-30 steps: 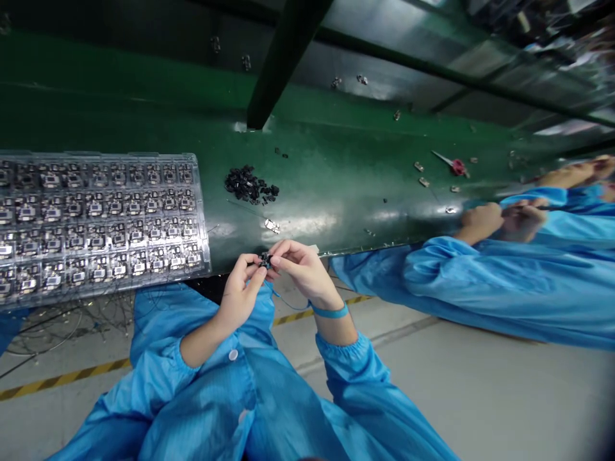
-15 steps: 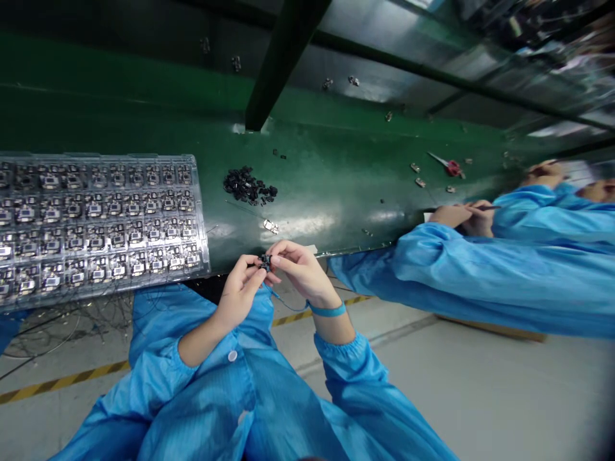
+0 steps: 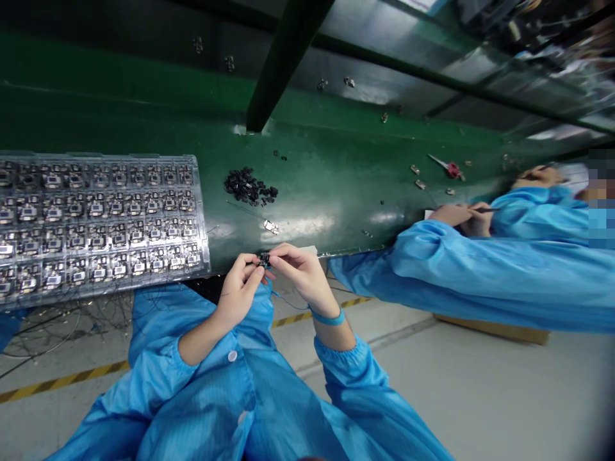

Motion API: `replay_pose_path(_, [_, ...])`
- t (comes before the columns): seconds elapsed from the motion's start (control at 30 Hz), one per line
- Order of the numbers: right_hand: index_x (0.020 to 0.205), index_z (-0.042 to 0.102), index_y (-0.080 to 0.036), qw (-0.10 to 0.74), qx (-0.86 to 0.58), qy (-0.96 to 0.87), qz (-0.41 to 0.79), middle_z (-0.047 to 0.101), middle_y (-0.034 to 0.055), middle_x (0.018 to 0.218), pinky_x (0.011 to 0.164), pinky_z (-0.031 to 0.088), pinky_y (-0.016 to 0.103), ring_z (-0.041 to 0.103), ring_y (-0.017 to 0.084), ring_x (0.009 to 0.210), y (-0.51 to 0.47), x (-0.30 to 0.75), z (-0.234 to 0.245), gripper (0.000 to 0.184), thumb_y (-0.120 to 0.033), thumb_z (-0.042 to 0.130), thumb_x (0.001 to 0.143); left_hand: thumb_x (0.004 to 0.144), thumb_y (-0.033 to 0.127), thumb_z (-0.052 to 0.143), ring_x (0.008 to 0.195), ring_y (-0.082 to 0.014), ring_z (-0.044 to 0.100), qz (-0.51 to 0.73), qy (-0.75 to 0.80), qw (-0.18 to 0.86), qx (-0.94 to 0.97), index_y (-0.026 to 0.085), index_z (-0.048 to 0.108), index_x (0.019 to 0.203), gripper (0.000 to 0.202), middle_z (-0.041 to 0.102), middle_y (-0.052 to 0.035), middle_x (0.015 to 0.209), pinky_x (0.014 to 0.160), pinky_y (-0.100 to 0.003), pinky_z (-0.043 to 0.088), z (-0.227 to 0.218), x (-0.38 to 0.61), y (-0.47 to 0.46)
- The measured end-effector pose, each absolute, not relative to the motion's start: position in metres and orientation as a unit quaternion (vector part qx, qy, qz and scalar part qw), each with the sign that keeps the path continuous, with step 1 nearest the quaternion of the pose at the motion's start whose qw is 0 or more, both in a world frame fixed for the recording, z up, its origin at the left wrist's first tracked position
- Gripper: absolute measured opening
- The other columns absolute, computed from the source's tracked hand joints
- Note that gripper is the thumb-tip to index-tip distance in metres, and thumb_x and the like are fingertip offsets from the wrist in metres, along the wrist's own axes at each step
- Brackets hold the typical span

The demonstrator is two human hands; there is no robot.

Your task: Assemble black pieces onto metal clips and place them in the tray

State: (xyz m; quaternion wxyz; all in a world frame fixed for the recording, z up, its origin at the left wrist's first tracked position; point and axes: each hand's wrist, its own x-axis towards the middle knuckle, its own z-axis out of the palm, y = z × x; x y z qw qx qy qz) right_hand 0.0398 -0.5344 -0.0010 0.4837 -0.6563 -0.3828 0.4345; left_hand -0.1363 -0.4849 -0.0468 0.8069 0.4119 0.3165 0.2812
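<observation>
Between both hands, at the bench's front edge, is a small dark circuit board. My left hand pinches it from the left with thumb and fingers. From the right, my right hand grips the same board with thumb and forefinger; a blue wrist strap circles that wrist. Fingers partly cover the board, so its details are hidden. Just beyond the hands lies a single silvery circuit board with a thin wire. Farther back is a pile of small black parts.
To the left, a clear plastic tray holds rows of circuit boards. A green post rises from the green bench. Red-handled scissors and loose boards lie to the right, near a co-worker's hands and blue sleeves.
Both hands keep their hold on the small circuit board, with only slight finger movement; the right hand has turned a little. The view has shifted very slightly.
</observation>
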Motion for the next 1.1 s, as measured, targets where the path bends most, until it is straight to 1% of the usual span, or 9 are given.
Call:
replay_pose_path(0.1, [0.097,0.088,-0.025,0.488,-0.654,-0.383,0.434,0.083,0.0058,0.096,0.079,0.061,0.035,0.075,0.022,0.088,-0.535,0.039,0.000,0.038,-0.063,0.092,0.096,0.107,0.063,0.076,0.087,-0.0218,0.077,0.279,0.321,0.799,0.425,0.022,0.061,0.116,0.044,0.081,-0.0054,0.091,0.081,-0.032,0.059,-0.045,-0.137,-0.486])
replay_pose_path(0.23, [0.097,0.085,-0.025,0.486,-0.657,-0.369,0.443,0.079,0.0038,0.089,0.071,0.060,0.035,0.071,0.020,0.076,-0.537,0.034,0.001,0.039,-0.062,0.093,0.095,0.109,0.057,0.075,0.085,-0.0212,0.078,0.272,0.331,0.781,0.454,0.022,0.062,0.115,0.037,0.081,-0.0052,0.093,0.078,-0.030,0.058,-0.042,-0.138,-0.486])
replay_pose_path(0.33, [0.094,0.079,-0.025,0.481,-0.675,-0.365,0.425,0.074,0.0010,0.081,0.065,0.056,0.034,0.065,0.018,0.067,-0.538,0.028,0.001,0.041,-0.063,0.093,0.095,0.109,0.055,0.075,0.083,-0.0208,0.078,0.255,0.327,0.779,0.471,0.022,0.063,0.115,0.035,0.080,-0.0035,0.090,0.076,-0.030,0.057,-0.041,-0.138,-0.485])
replay_pose_path(0.43, [0.093,0.075,-0.025,0.482,-0.678,-0.357,0.425,0.071,-0.0003,0.080,0.061,0.051,0.032,0.059,0.016,0.063,-0.539,0.025,-0.001,0.044,-0.066,0.091,0.096,0.106,0.058,0.078,0.077,-0.0192,0.075,0.249,0.310,0.802,0.446,0.022,0.062,0.113,0.039,0.079,-0.0026,0.087,0.073,-0.029,0.056,-0.039,-0.137,-0.484])
replay_pose_path(0.57, [0.095,0.077,-0.026,0.494,-0.672,-0.362,0.417,0.071,0.0013,0.082,0.072,0.055,0.035,0.064,0.020,0.076,-0.541,0.028,0.000,0.049,-0.074,0.078,0.103,0.103,0.061,0.080,0.072,-0.0188,0.074,0.232,0.282,0.847,0.386,0.022,0.059,0.111,0.046,0.082,-0.0042,0.083,0.071,-0.029,0.055,-0.034,-0.136,-0.482])
replay_pose_path(0.67, [0.092,0.078,-0.026,0.500,-0.671,-0.377,0.398,0.071,0.0026,0.084,0.080,0.056,0.037,0.065,0.022,0.083,-0.543,0.031,0.002,0.051,-0.075,0.073,0.106,0.103,0.062,0.081,0.072,-0.0196,0.075,0.226,0.278,0.859,0.365,0.022,0.058,0.111,0.047,0.083,-0.0056,0.083,0.072,-0.030,0.055,-0.029,-0.136,-0.481])
replay_pose_path(0.83, [0.088,0.073,-0.026,0.490,-0.667,-0.393,0.400,0.073,0.0042,0.090,0.082,0.054,0.038,0.065,0.023,0.085,-0.544,0.030,0.003,0.047,-0.069,0.079,0.104,0.101,0.062,0.084,0.075,-0.0207,0.078,0.231,0.290,0.850,0.375,0.022,0.059,0.111,0.048,0.084,-0.0045,0.083,0.074,-0.031,0.057,-0.027,-0.138,-0.484])
replay_pose_path(1.0, [0.087,0.076,-0.026,0.515,-0.645,-0.383,0.415,0.071,0.0042,0.086,0.081,0.053,0.039,0.063,0.024,0.084,-0.545,0.030,-0.003,0.052,-0.075,0.070,0.107,0.101,0.064,0.084,0.074,-0.0208,0.078,0.237,0.286,0.854,0.366,0.022,0.059,0.112,0.050,0.085,-0.0064,0.084,0.073,-0.031,0.057,-0.027,-0.139,-0.485])
replay_pose_path(1.1, [0.084,0.074,-0.027,0.528,-0.637,-0.366,0.426,0.069,0.0036,0.085,0.080,0.053,0.040,0.061,0.024,0.083,-0.544,0.029,-0.007,0.053,-0.076,0.074,0.104,0.101,0.065,0.084,0.075,-0.0225,0.080,0.230,0.282,0.858,0.363,0.022,0.059,0.112,0.051,0.086,-0.0070,0.085,0.073,-0.033,0.058,-0.025,-0.138,-0.485])
